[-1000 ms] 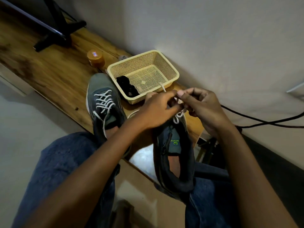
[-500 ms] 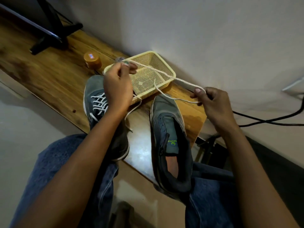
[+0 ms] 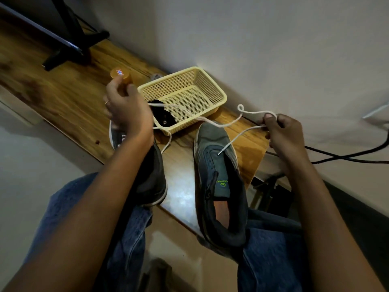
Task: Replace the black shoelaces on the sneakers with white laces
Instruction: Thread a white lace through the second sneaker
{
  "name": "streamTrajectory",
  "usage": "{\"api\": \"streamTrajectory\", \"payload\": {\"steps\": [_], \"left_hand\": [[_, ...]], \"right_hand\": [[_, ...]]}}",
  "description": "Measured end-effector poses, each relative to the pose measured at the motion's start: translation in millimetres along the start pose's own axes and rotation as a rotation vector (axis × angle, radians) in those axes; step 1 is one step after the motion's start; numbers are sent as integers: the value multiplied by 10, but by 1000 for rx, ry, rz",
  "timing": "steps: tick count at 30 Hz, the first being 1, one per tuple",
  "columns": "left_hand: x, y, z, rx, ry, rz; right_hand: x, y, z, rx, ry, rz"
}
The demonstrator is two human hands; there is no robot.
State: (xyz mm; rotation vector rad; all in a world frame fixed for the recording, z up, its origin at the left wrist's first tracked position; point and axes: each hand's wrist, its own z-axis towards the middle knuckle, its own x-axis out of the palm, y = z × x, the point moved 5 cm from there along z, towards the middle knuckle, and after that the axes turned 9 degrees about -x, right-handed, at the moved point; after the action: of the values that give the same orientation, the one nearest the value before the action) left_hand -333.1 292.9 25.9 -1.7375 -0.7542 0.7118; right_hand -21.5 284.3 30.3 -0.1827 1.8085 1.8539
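Wooden table (image 3: pixel 63 98) runs along a pale wall, w/ a yellow mesh basket (image 3: pixel 212 85) at the wall side and 2 grey sneakers at the near edge. Left sneaker (image 3: pixel 151 175) is mostly hidden behind the left forearm; its lacing can't be checked. Right sneaker (image 3: pixel 212 144) shows bare eyelets, no lace threaded yet. Black laces (image 3: pixel 163 116) lie inside the basket, near corner. White lace (image 3: pixel 221 121) hangs in the air between both hands, which are held well apart. Left hand (image 3: pixel 126 108) is raised in front of an orange jar (image 3: pixel 121 74), fingers curled, w/ the lace emerging at the palm side; exact pinch point is hidden. Right hand (image 3: pixel 282 131) pinches the lace near its other end, thumb on top; a small loop curls just beyond the fingertips, and 1 free tip dangles down over the right sneaker's eyelet row, approx. touching the upper. Handling, as judged: lace is light, limp and prone to twisting; it holds no shape, so grip must be close behind the stiff tip to steer it. Recommended hold: thumb and forefinger just behind the tip, other hand keeping slack off the table. Est. stage: 2nd shoe, lace being straightened before 1st eyelet. Black cables (image 3: pixel 347 154) trail at right.
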Motion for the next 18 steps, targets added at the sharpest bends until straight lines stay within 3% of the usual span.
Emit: {"api": "streamTrajectory", "payload": {"steps": [3,8,12,15,18], "left_hand": [[206,-44,-301,292,225,244],[598,106,-906,681,767,548],[650,241,-1088,942,790,684],[652,215,-1012,878,765,716],[607,132,-879,666,766,566]], "right_hand": [[132,145,-58,-61,98,65],[302,368,-214,-126,377,169],[398,395,-277,-123,526,201],[397,358,-280,-47,560,270],[363,318,-257,36,501,345]]}}
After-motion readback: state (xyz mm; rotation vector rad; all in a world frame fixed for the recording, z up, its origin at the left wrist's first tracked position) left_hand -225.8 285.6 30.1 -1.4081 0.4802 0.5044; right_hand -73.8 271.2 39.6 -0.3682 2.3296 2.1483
